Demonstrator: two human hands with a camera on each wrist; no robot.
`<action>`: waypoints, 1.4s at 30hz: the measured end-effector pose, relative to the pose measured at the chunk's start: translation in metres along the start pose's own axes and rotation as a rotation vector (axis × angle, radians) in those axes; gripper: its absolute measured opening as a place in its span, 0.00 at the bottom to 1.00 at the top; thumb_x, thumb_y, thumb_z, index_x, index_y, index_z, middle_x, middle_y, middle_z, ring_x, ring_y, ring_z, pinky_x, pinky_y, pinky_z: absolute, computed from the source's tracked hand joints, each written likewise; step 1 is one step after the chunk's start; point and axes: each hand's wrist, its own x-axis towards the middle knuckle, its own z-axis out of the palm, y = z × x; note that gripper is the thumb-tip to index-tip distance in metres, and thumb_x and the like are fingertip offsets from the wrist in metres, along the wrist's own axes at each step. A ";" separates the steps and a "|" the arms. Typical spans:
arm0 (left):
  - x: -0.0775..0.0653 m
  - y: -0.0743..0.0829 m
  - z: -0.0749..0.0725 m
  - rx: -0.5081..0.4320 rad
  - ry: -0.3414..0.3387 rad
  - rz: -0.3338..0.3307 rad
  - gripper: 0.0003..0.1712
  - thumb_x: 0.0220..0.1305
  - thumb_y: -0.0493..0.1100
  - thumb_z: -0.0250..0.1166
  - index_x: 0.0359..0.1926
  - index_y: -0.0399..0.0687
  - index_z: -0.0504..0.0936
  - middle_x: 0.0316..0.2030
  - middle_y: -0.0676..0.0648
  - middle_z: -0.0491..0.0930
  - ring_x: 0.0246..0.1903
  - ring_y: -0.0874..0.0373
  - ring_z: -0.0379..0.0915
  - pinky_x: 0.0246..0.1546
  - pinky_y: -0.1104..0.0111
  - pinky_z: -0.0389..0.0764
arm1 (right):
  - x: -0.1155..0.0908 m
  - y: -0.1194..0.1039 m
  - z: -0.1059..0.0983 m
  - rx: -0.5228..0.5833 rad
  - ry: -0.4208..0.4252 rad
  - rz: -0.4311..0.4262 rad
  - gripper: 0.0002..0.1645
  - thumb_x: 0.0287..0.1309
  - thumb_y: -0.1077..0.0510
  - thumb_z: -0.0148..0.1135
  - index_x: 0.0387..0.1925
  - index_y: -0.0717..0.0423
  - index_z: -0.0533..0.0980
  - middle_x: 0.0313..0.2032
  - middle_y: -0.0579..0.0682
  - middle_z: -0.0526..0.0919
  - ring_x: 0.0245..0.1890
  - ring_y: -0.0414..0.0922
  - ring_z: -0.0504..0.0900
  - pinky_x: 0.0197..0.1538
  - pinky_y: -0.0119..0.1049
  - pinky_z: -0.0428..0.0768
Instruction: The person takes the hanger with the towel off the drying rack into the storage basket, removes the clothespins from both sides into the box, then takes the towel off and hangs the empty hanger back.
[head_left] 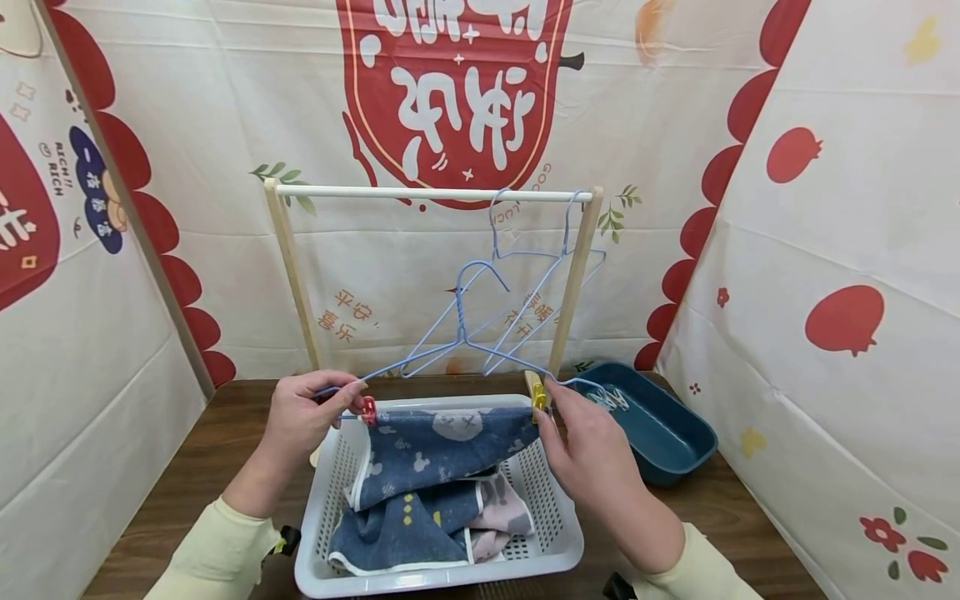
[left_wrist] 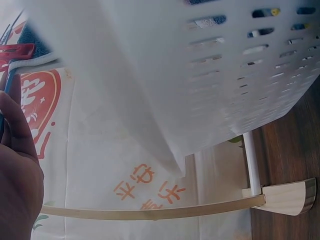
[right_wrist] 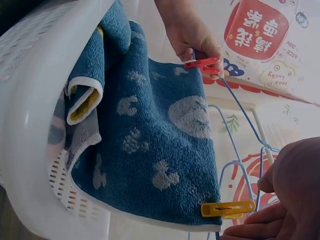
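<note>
A blue wire hanger (head_left: 461, 330) stands over the basket, hook up. My left hand (head_left: 300, 417) grips its left end beside a red clothespin (head_left: 369, 411). At the other end, my right hand (head_left: 596, 437) pinches the wire close to a yellow clothespin (right_wrist: 227, 208). Between the two clothespins hangs a dark blue towel (right_wrist: 150, 130) with pale animal motifs, its top edge clipped to the hanger's lower wire. Its lower part drapes over the laundry in the white basket (head_left: 573, 546). In the left wrist view the basket's wall hides most of the towel.
More blue cloth (head_left: 405, 533) and a pinkish-grey cloth (head_left: 504, 507) lie in the basket. Behind it stands a rack with a white bar (head_left: 420, 192), two blue hangers (head_left: 562, 250) at its right end. A dark teal tub (head_left: 675, 433) with several clothespins (head_left: 613, 400) sits at right.
</note>
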 end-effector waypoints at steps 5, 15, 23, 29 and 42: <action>0.000 0.000 0.000 -0.009 0.003 -0.003 0.02 0.68 0.26 0.75 0.40 0.28 0.90 0.28 0.44 0.88 0.26 0.61 0.83 0.20 0.73 0.82 | 0.002 0.001 0.005 0.015 -0.002 -0.004 0.32 0.73 0.57 0.73 0.73 0.62 0.77 0.63 0.61 0.87 0.58 0.61 0.88 0.61 0.64 0.85; -0.001 0.000 0.000 -0.012 0.005 -0.007 0.08 0.66 0.21 0.73 0.39 0.35 0.91 0.27 0.45 0.88 0.25 0.61 0.84 0.20 0.74 0.81 | 0.004 0.007 0.009 0.086 0.023 -0.004 0.25 0.72 0.63 0.73 0.67 0.61 0.81 0.51 0.55 0.90 0.43 0.49 0.88 0.47 0.49 0.92; -0.002 -0.001 -0.002 -0.004 -0.002 -0.035 0.07 0.68 0.22 0.73 0.39 0.35 0.92 0.28 0.45 0.88 0.26 0.60 0.86 0.21 0.72 0.82 | 0.005 0.009 0.009 0.183 -0.012 0.050 0.22 0.71 0.66 0.74 0.64 0.59 0.83 0.51 0.54 0.90 0.43 0.46 0.88 0.47 0.43 0.92; -0.002 -0.002 -0.003 0.002 -0.002 -0.041 0.07 0.68 0.22 0.72 0.40 0.35 0.92 0.28 0.46 0.89 0.27 0.61 0.87 0.21 0.72 0.82 | 0.005 0.011 0.009 0.235 -0.009 0.088 0.20 0.70 0.65 0.75 0.61 0.56 0.86 0.50 0.51 0.91 0.42 0.44 0.88 0.47 0.44 0.92; -0.002 -0.001 -0.005 0.000 -0.011 -0.058 0.06 0.69 0.23 0.73 0.41 0.35 0.92 0.29 0.45 0.89 0.27 0.60 0.86 0.22 0.72 0.83 | 0.006 0.010 0.008 0.261 0.081 0.055 0.13 0.67 0.67 0.77 0.51 0.53 0.90 0.44 0.47 0.93 0.39 0.41 0.89 0.45 0.42 0.92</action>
